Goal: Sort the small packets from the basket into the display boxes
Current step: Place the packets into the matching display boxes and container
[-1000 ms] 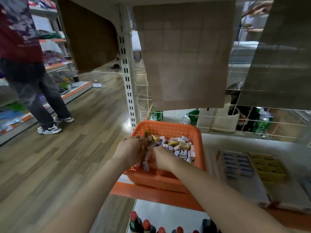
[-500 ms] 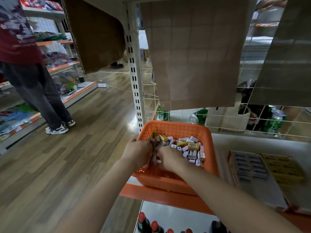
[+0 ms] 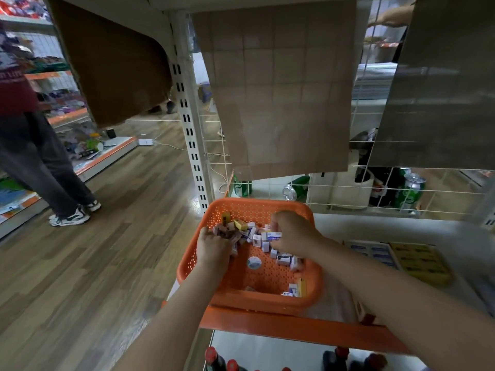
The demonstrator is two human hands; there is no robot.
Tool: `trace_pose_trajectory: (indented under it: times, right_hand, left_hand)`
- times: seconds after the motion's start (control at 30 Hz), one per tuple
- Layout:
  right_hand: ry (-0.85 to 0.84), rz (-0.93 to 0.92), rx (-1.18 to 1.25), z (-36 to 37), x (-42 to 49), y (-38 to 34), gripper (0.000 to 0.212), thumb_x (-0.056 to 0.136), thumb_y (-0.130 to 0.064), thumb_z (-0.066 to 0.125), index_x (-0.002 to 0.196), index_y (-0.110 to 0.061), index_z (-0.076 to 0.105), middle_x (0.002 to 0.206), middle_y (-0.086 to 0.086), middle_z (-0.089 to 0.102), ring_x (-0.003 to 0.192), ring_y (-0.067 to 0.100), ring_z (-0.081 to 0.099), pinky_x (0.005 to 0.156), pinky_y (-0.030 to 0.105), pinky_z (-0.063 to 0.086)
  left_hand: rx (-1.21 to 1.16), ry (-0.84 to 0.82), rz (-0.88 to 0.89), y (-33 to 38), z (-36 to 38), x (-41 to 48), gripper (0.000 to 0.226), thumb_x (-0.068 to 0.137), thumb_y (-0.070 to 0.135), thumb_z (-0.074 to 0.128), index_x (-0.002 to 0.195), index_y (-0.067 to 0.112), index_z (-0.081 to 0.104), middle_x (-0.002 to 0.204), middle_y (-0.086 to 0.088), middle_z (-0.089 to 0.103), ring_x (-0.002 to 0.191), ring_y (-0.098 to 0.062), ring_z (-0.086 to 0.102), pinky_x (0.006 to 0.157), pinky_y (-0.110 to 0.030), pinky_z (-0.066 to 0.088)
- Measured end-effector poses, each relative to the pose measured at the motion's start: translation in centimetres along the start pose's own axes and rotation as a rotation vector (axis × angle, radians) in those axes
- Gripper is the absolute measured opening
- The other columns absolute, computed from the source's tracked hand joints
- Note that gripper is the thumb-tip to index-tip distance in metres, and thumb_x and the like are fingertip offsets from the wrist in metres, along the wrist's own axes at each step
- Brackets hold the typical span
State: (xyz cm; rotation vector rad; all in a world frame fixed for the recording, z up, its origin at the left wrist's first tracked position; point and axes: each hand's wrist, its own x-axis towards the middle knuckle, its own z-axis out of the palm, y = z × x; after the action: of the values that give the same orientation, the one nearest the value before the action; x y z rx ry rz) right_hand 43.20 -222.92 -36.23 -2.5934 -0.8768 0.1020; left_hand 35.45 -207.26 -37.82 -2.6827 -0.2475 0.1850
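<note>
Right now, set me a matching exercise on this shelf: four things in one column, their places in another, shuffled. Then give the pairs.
Things
1. left hand
2. right hand
3. display boxes
4. dark bottles

Places
A. on the shelf to the right of the orange basket
B. on the shelf below, red caps showing
C. at the basket's left side, on a bunch of packets
D. toward the basket's far right, fingers around a white and blue packet

Pairs: 1-C, 2-D, 3-A, 4-B
</note>
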Motion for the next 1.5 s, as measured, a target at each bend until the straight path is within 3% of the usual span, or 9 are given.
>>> trace_pose_trajectory:
  times: [0.2,0.4,0.57,0.77,0.87,0.93,1.23,1.4,1.5]
  right_hand:
    - [0.022,-0.025,0.023,-0.1,-0.2,1.0,0.016,0.077,-0.008,0.068,0.087,-0.007,0.056,0.092,0.010,0.058,0.086,0.025,0.056,0.071,0.032,0.047]
    - [0.031,-0.036,0.050,-0.4,-0.7,1.6,0.019,0.076,-0.008,0.068,0.084,-0.014,0.052,0.094,0.007,0.055,0.086,0.023,0.055,0.069,0.031,0.044]
    - [0.073,-0.051,0.049,-1.9,-1.6,2.7,0.022,0.076,-0.014,0.072,0.087,-0.015,0.053,0.096,0.002,0.052,0.087,0.019,0.052,0.071,0.032,0.043]
    - [0.157,-0.035,0.070,-4.1,-4.0,4.6,0.018,0.072,-0.012,0.071,0.086,-0.011,0.059,0.089,0.002,0.054,0.080,0.018,0.052,0.068,0.033,0.043]
    - [0.185,-0.037,0.081,-5.5,-5.8,5.7,0.016,0.072,-0.010,0.072,0.080,-0.006,0.059,0.082,0.001,0.050,0.073,0.016,0.049,0.062,0.030,0.037]
    - [0.180,0.005,0.066,-6.3,-7.1,6.9,0.016,0.072,-0.009,0.071,0.083,-0.008,0.059,0.086,0.005,0.052,0.077,0.020,0.051,0.065,0.032,0.039]
    - [0.188,0.158,0.059,-8.1,-12.5,13.2,0.022,0.075,-0.006,0.072,0.090,-0.011,0.057,0.092,0.001,0.051,0.081,0.017,0.049,0.060,0.022,0.034]
    - [0.178,0.203,0.044,-8.1,-13.7,15.2,0.021,0.074,-0.006,0.071,0.085,-0.015,0.056,0.091,0.004,0.055,0.080,0.018,0.051,0.063,0.025,0.035]
    - [0.163,0.197,0.029,-7.8,-13.9,15.5,0.021,0.075,-0.006,0.071,0.084,-0.016,0.056,0.090,0.002,0.054,0.081,0.017,0.052,0.063,0.022,0.036]
  left_hand:
    - [-0.249,-0.073,-0.046,0.9,-0.2,-0.1,0.032,0.098,0.012,0.039,0.123,0.019,0.057,0.125,-0.003,0.060,0.115,-0.023,0.057,0.088,-0.031,0.046]
    - [-0.345,-0.078,-0.022,0.7,0.1,0.1,0.032,0.098,0.010,0.039,0.124,0.016,0.056,0.123,-0.005,0.061,0.116,-0.025,0.057,0.087,-0.028,0.045]
    - [-0.508,0.004,-0.056,0.8,-0.6,-0.1,0.041,0.090,0.019,0.058,0.128,0.012,0.042,0.124,-0.010,0.057,0.102,-0.028,0.061,0.071,-0.034,0.048]
    - [-0.661,0.212,0.025,2.5,-4.3,-0.3,0.019,0.083,0.008,0.062,0.102,0.012,0.061,0.104,-0.004,0.065,0.083,-0.018,0.057,0.063,-0.023,0.041]
    - [-0.684,0.232,0.101,4.2,-6.1,-0.7,0.015,0.081,0.009,0.063,0.095,0.011,0.068,0.101,-0.005,0.066,0.087,-0.022,0.061,0.072,-0.031,0.053]
    - [-0.684,0.257,0.152,5.5,-6.9,-0.9,0.015,0.081,0.010,0.063,0.095,0.011,0.068,0.103,-0.006,0.066,0.092,-0.024,0.061,0.079,-0.035,0.053]
    - [-0.658,0.328,0.254,10.6,-9.8,-1.5,0.029,0.083,0.017,0.061,0.111,0.020,0.066,0.119,-0.003,0.060,0.112,-0.023,0.054,0.082,-0.027,0.044]
    - [-0.680,0.321,0.305,12.4,-10.4,-1.3,0.027,0.083,0.014,0.060,0.109,0.019,0.067,0.111,-0.005,0.060,0.104,-0.023,0.057,0.072,-0.023,0.039]
    - [-0.685,0.321,0.329,12.9,-10.3,-1.0,0.029,0.084,0.013,0.059,0.111,0.018,0.067,0.111,-0.005,0.060,0.104,-0.023,0.057,0.076,-0.025,0.042]
